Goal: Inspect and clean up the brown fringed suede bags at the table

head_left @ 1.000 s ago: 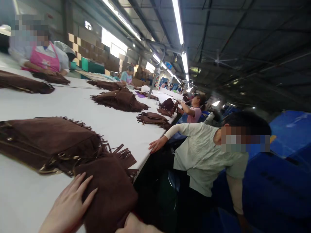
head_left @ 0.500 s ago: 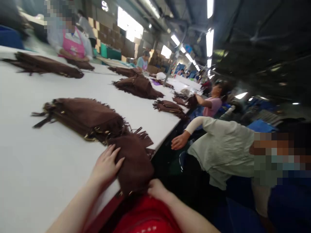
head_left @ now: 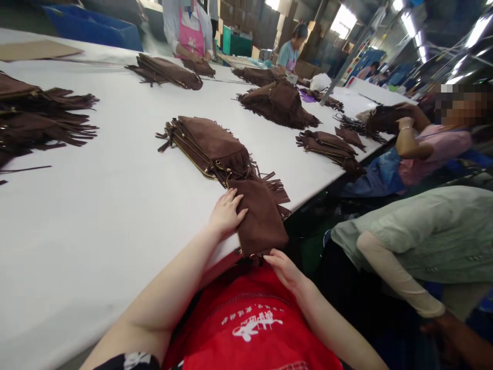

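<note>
A dark brown fringed bag [head_left: 262,218] lies over the near edge of the white table, its flat side up and part of it past the edge. My left hand [head_left: 227,211] rests flat on the bag's left side, fingers spread. At its near edge, my right hand [head_left: 284,267] has thumb and fingertips closed on the border. Just beyond, touching it, is a stack of brown fringed bags [head_left: 211,144] with gold zips.
More brown bags lie on the white table [head_left: 127,216]: a fringed pile [head_left: 42,115] at left, others further back. A person in a grey-green shirt [head_left: 419,231] bends close on my right. A cardboard sheet [head_left: 38,50] lies far left.
My view has swung left and down, so the fringed pile at left now shows. The neighbour in grey-green has lowered an arm. Both my hands remain at the same bag.
</note>
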Demonstrator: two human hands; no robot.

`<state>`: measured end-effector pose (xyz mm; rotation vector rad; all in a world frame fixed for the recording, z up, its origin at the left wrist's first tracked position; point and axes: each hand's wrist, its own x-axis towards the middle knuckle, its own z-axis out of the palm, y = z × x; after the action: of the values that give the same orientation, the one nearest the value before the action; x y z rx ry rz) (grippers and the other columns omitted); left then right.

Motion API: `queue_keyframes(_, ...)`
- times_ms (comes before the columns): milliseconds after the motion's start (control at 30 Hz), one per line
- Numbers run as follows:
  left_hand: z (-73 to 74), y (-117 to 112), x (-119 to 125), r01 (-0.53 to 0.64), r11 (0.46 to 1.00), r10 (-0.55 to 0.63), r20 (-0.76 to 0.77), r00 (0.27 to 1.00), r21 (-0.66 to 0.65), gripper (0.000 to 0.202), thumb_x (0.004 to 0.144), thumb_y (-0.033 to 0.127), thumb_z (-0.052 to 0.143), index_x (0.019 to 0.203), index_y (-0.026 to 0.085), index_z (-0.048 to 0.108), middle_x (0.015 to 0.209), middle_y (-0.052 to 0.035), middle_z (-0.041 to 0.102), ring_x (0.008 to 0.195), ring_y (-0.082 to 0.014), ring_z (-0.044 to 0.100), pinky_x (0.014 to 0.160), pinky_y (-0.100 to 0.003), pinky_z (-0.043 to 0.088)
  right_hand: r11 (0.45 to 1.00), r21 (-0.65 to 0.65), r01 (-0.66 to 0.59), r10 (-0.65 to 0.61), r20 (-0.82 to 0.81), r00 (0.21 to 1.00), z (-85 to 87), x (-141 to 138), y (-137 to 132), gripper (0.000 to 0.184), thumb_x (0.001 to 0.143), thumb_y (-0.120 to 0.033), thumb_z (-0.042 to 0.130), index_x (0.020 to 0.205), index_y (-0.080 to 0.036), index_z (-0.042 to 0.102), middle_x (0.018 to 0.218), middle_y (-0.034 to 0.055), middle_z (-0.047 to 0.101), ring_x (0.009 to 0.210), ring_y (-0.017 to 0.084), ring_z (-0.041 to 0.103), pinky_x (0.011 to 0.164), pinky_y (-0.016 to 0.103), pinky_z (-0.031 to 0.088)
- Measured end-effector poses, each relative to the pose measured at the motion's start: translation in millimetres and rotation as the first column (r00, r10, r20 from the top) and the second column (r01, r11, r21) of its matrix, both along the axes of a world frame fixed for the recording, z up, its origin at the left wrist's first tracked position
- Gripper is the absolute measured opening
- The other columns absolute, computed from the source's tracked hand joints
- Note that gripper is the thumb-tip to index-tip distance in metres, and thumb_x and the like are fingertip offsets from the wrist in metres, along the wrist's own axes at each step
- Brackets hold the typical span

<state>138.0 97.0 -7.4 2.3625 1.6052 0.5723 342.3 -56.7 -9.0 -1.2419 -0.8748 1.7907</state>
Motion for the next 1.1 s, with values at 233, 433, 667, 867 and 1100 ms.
queue_keyframes(233,-0.4,1,-1,-0.003,1.000,0.003,-0.005,1.000,0.013,0.056,0.091,0.051,0.045,0.137,0.018,0.049,0.153,-0.0101,0.037,0.144,-0.0250,0.028,0.118,-0.041,0.025,1.000,-0.016,-0.026,0.029,0.254,0.967,-17.3,-14,11,0.029,0.070,-0.038,0.074,0.085,-0.013,0.072,0.062,0.0015,0.066,0.049,0.011,0.052,0.051,0.023,0.042)
queue_keyframes(433,-1.0,2,0,0.005,1.000,-0.005,-0.004,1.000,0.007,0.057,0.091,0.051,0.045,0.137,0.019,0.049,0.154,-0.0093,0.037,0.144,-0.0251,0.027,0.119,-0.041,0.024,0.982,0.000,-0.191,0.140,0.679,0.720,-38.6,6,5,0.014,0.070,-0.028,0.069,0.070,-0.014,0.072,0.059,0.0033,0.065,0.049,0.014,0.053,0.050,0.025,0.038)
queue_keyframes(667,-4.6,2,0,0.008,1.000,-0.008,0.000,1.000,0.009,0.058,0.091,0.052,0.044,0.139,0.020,0.048,0.155,-0.0080,0.034,0.145,-0.0248,0.025,0.119,-0.041,0.022,0.968,-0.129,-0.213,0.214,0.869,0.446,-55.8,71,-8,0.019,0.069,-0.020,0.066,0.050,-0.017,0.065,0.047,0.0026,0.058,0.048,0.014,0.052,0.053,0.027,0.035)
queue_keyframes(867,-3.7,2,0,0.002,1.000,-0.002,-0.002,1.000,0.014,0.057,0.091,0.052,0.044,0.137,0.018,0.050,0.154,-0.0095,0.036,0.144,-0.0253,0.026,0.119,-0.041,0.023,0.996,0.016,-0.088,0.060,0.609,0.791,-39.6,76,-6,0.036,0.062,-0.028,0.078,0.095,-0.017,0.071,0.085,0.0067,0.074,0.081,0.023,0.067,0.078,0.034,0.049)
queue_keyframes(1100,-4.0,1,0,0.003,1.000,-0.003,0.015,1.000,0.012,0.057,0.091,0.051,0.045,0.138,0.020,0.049,0.154,-0.0084,0.036,0.144,-0.0253,0.027,0.119,-0.042,0.024,0.979,0.071,0.190,-0.187,-0.049,0.981,-12.7,-6,11,0.049,0.060,-0.032,0.084,0.104,-0.016,0.069,0.103,0.0087,0.073,0.100,0.027,0.066,0.094,0.042,0.050)
